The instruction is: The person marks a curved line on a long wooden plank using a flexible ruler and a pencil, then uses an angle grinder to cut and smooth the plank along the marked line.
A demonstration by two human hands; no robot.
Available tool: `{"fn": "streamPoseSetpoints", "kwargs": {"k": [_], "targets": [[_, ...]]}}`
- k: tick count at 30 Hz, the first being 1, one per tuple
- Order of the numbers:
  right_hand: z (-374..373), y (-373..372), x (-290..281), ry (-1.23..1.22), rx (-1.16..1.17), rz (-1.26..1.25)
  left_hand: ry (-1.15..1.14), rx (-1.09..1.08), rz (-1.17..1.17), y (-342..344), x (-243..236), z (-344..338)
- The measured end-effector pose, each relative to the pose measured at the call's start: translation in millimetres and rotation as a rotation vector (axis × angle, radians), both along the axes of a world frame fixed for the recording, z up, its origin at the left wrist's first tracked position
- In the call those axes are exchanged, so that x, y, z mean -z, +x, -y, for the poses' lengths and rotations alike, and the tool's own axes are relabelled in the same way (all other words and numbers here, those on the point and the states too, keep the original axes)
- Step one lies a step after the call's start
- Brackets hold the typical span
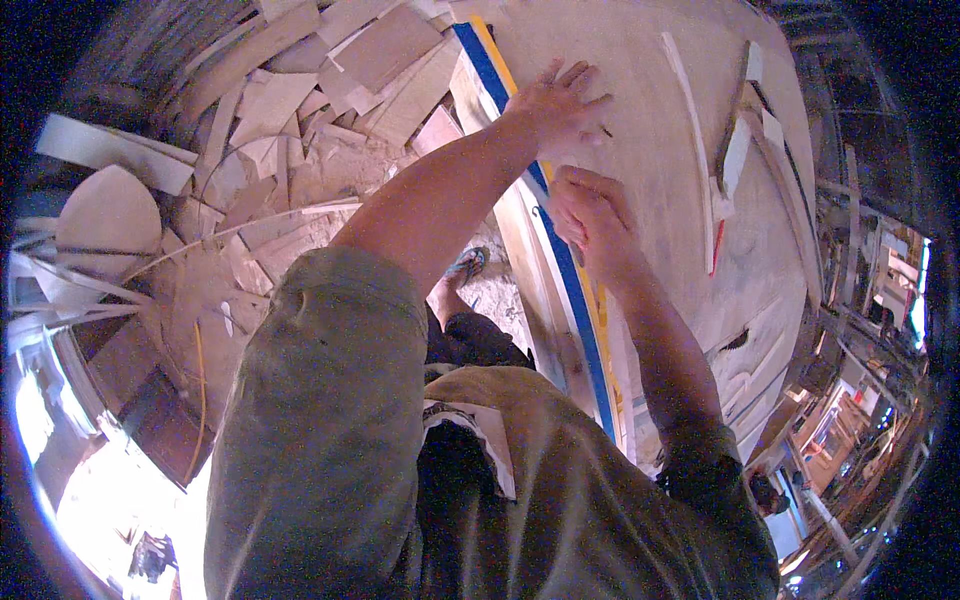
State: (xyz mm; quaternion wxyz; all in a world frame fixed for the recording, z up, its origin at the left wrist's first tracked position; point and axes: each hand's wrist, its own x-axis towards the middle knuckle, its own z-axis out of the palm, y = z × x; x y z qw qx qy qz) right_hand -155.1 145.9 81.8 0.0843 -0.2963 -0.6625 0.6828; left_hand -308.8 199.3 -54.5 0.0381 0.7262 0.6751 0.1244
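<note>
- Left hand (pixel 558 108): toward 12 to 1 o'clock, palm down and fingers spread wide, gripping nothing that shows; it appears to lie flat at the edge of the wide wooden board (pixel 645 105).
- Right hand (pixel 592 212): between 1 and 2 o'clock, just below the left, fingers curled in a loose fist over the board's edge; whether anything is inside, I cannot tell.
- Blue strip (pixel 482 65): runs along the board's near edge, from 12 o'clock down to between 4 and 5, passing under or beside both hands.
- Yellow strip (pixel 494 52): lies just beside the blue one, on its board side, partly hidden by the hands.
- Thin wood strip (pixel 688 105): on the board toward 2 o'clock, apart from both hands.
- Red stick (pixel 716 246): between 2 and 3 o'clock, near that wood strip's lower end.
- Wood scraps (pixel 385 50): heaped toward 11 o'clock, past the left forearm.
- Rounded board (pixel 108 225): between 9 and 10 o'clock, well apart from the hands.
</note>
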Motion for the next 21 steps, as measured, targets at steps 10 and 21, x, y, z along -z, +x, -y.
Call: {"fn": "streamPoseSetpoints", "kwargs": {"k": [10,21], "targets": [[3.8,12.5,0.4,-0.084,0.041,-0.036,-0.008,-0.013,0.022,-1.5,-5.3,3.4],[10.5,40.5,18.6,0.471,-0.088,-0.152,-0.021,-0.025,-0.027,6.5,-4.5,5.4]]}}
